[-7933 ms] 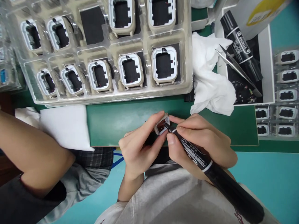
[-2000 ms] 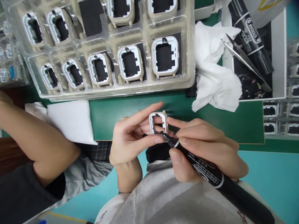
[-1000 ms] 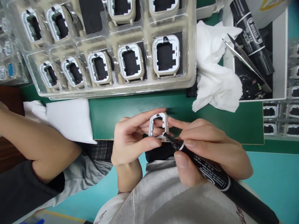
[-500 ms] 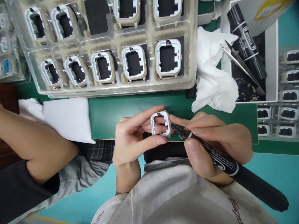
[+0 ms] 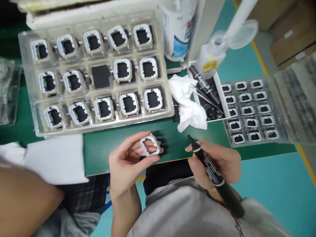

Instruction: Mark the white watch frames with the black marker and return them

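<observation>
Between the thumb and fingers of my left hand [image 5: 128,161] is a small white watch-case frame [image 5: 149,145] with a square opening. It is tilted over the table's front edge. My right hand [image 5: 217,161] grips a black marker pen [image 5: 209,169], uncapped, its dark tip pointing up and left. The tip stands apart from the frame, to its right. Beyond my hands lies a clear plastic tray [image 5: 103,126] with rows of similar frames in its pockets. One pocket in the middle row shows only its black pad [image 5: 101,76].
Right of the tray are a crumpled white cloth [image 5: 191,112] and a white box [image 5: 219,95] holding another marker [image 5: 204,85] and tweezers. Bottles [image 5: 176,33] stand behind. A second tray of frames [image 5: 251,123] lies far right. At left, a person's arm [image 5: 27,197] is near a white cloth [image 5: 55,158].
The marker tip has come away from the frame, and my right hand is now farther from my left. The view has shifted back, showing more of the tray and bottles.
</observation>
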`<state>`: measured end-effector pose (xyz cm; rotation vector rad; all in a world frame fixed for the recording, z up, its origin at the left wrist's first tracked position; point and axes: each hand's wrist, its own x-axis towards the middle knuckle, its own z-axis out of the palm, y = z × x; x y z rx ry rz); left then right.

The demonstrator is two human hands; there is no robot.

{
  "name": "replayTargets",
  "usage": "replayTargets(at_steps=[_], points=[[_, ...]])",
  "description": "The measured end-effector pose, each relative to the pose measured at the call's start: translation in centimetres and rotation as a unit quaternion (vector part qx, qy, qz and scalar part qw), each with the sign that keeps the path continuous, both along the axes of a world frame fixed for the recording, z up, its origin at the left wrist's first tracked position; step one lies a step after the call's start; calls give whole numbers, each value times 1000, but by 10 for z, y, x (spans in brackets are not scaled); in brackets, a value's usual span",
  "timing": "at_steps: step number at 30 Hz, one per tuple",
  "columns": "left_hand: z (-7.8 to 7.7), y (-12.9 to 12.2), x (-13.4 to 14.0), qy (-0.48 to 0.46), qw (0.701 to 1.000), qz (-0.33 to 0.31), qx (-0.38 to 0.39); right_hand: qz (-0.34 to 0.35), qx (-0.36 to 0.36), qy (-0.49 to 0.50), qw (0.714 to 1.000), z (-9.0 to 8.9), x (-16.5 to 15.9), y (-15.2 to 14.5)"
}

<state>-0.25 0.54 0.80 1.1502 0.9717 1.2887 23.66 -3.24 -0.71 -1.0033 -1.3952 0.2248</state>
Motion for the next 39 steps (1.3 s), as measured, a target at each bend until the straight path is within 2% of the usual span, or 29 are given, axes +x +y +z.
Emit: replayTargets(at_steps=[2, 3, 7, 9, 13, 16, 19, 22, 26, 30, 35, 39], points=[[-2, 0, -3, -18, 1000, 1, -6, -77, 16, -93, 993, -1, 5, 0], [-3, 0, -4, -28, 1000, 3, -8, -91, 18, -136, 986, -1, 8, 1], [-8, 0, -6, -58, 998, 22, -10, -64, 13, -287, 956, 5, 19, 5], [-13, 1, -5, -72, 996, 57, 3, -44, 2, -328, 944, 6, 14, 4], [-21, -1, 0, -104, 980, 165, 41, -54, -47, -325, 943, -2, -15, 3], [-25, -12, 5, -58, 971, 224, 58, -90, -67, -326, 939, -11, -36, 6], [-28, -20, 11, 5, 963, 255, 85, -79, -77, -338, 935, -14, -50, 7], [-33, -15, 16, 65, 957, 262, 103, -45, -79, -342, 935, -13, -55, 0], [-42, -1, 21, 148, 950, 254, 103, -36, -72, -305, 949, -8, -31, -9], [-49, 2, 27, 227, 934, 254, 112, -59, -98, -279, 953, 7, 22, 13], [-56, -3, 24, 328, 900, 259, 127, 42, -126, -302, 944, 17, 64, 58], [-59, -5, 15, 378, 875, 272, 133, 77, -103, -236, 963, 12, 77, 69]])
